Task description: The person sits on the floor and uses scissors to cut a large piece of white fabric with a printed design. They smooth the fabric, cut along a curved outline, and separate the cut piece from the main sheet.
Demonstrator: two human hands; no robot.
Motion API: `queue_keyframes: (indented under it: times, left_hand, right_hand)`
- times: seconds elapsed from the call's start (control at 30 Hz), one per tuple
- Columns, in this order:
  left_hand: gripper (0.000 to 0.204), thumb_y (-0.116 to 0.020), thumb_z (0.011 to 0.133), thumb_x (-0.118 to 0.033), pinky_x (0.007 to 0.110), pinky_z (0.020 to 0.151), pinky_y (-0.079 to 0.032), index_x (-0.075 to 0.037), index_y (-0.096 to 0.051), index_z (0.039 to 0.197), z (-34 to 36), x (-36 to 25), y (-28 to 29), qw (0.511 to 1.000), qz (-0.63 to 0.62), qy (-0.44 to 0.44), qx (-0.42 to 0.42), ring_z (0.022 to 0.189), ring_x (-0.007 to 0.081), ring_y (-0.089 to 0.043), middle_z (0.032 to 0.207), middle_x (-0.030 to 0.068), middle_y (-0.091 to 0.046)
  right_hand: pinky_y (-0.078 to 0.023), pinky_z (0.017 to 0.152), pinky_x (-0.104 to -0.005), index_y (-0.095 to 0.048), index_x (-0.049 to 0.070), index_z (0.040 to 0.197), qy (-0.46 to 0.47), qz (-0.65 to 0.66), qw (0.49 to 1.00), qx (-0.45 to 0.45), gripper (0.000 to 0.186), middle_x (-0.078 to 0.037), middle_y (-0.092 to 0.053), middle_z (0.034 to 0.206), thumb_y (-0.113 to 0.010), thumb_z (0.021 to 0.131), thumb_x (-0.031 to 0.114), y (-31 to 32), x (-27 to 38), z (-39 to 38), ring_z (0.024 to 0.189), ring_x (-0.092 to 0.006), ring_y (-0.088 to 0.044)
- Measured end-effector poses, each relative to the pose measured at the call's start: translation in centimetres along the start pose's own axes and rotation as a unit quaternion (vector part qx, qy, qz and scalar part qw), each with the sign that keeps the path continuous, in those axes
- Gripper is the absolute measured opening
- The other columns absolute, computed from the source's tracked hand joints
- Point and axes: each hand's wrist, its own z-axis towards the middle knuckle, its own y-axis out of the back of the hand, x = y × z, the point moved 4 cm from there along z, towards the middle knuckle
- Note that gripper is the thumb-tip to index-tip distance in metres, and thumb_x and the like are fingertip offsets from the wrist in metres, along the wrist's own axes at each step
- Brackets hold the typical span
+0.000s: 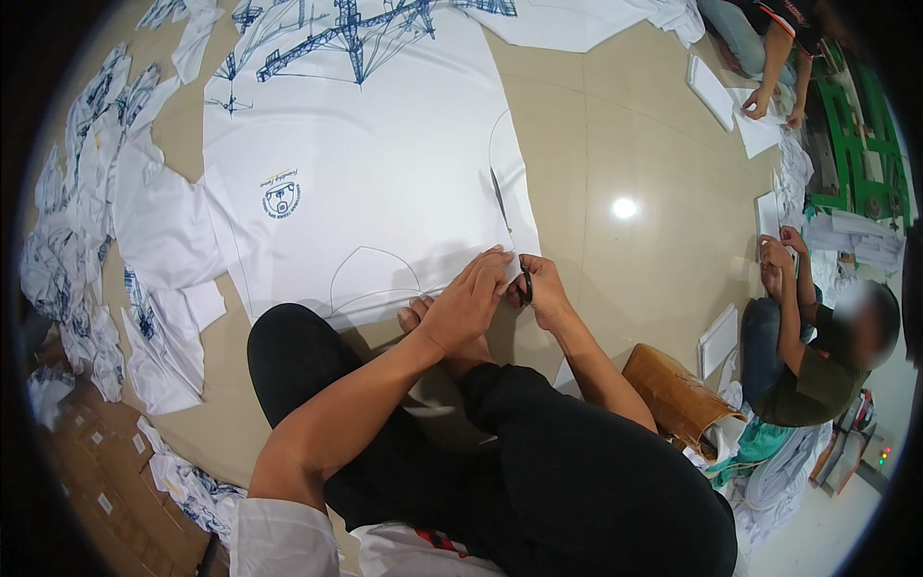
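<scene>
A large white fabric panel (375, 183) lies spread on the floor, with a blue crane drawing at its far end, a small round emblem and thin pattern lines. My right hand (546, 293) is closed around the black handles of a pair of scissors (498, 200). The blades point away from me along the panel's right edge, by a curved drawn line. Just left of the handles, my left hand (466, 300) holds the cloth's near right corner, fingertips together. Its thumb is partly hidden.
Printed fabric scraps (91, 231) pile along the left, above brown cardboard (111, 471). At right stand a brown box (678, 394) and stacks of white pieces (719, 341). Two other people sit there, hands on white pieces. My black-trousered knees border the panel's near edge.
</scene>
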Motion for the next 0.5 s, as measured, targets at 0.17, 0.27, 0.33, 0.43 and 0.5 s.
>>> queue_keyframes:
  times: [0.17,0.27,0.33,0.43,0.5]
  left_hand:
    - [0.014,-0.056,0.103,-0.003,0.05,0.115,-0.045,-0.001,-0.046,0.114,0.04,-0.06,0.09,1.0,-0.005,-0.002,-0.005,0.138,0.0456,-0.052,0.141,0.025,-0.057]
    - [0.015,-0.056,0.102,-0.002,0.05,0.115,-0.045,-0.001,-0.046,0.114,0.12,-0.11,0.1,1.0,0.0,-0.004,-0.002,0.138,0.0459,-0.052,0.141,0.0251,-0.057]
    - [0.015,-0.056,0.102,-0.001,0.05,0.115,-0.045,-0.001,-0.046,0.114,0.06,-0.03,0.12,1.0,-0.001,-0.004,-0.004,0.138,0.0459,-0.052,0.141,0.0251,-0.057]
    - [0.016,-0.056,0.102,-0.001,0.049,0.114,-0.045,-0.001,-0.046,0.113,0.05,-0.04,0.14,1.0,-0.007,-0.002,-0.007,0.138,0.0459,-0.052,0.141,0.0252,-0.056]
    - [0.016,-0.057,0.101,0.0,0.049,0.114,-0.045,-0.001,-0.046,0.113,0.04,0.01,0.14,1.0,-0.008,-0.001,-0.009,0.138,0.0459,-0.052,0.141,0.0251,-0.056]
  right_hand:
    - [-0.044,0.046,-0.0281,-0.066,-0.001,0.086,-0.004,0.009,1.0,-0.003,0.01,-0.006,-0.061,0.066,-0.059,0.079,-0.003,-0.09,0.21,-0.14,0.05,-0.0144,-0.056]
    - [-0.043,0.045,-0.0278,-0.066,-0.001,0.085,-0.001,0.006,1.0,-0.004,0.008,-0.005,-0.061,0.065,-0.061,0.079,-0.003,0.03,0.14,-0.11,0.049,-0.0143,-0.056]
    - [-0.043,0.045,-0.0279,-0.066,-0.001,0.085,-0.003,0.002,1.0,-0.004,0.006,-0.005,-0.06,0.064,-0.063,0.08,-0.002,-0.1,0.2,-0.22,0.049,-0.0141,-0.055]
    - [-0.043,0.044,-0.0282,-0.065,0.0,0.083,-0.003,0.002,1.0,-0.005,0.003,-0.005,-0.06,0.064,-0.065,0.08,-0.002,-0.3,0.15,-0.39,0.049,-0.0139,-0.055]
    - [-0.043,0.044,-0.0284,-0.064,0.0,0.082,0.004,0.008,1.0,-0.001,0.002,-0.004,-0.06,0.064,-0.066,0.081,-0.001,-0.3,-0.14,-0.31,0.049,-0.0137,-0.055]
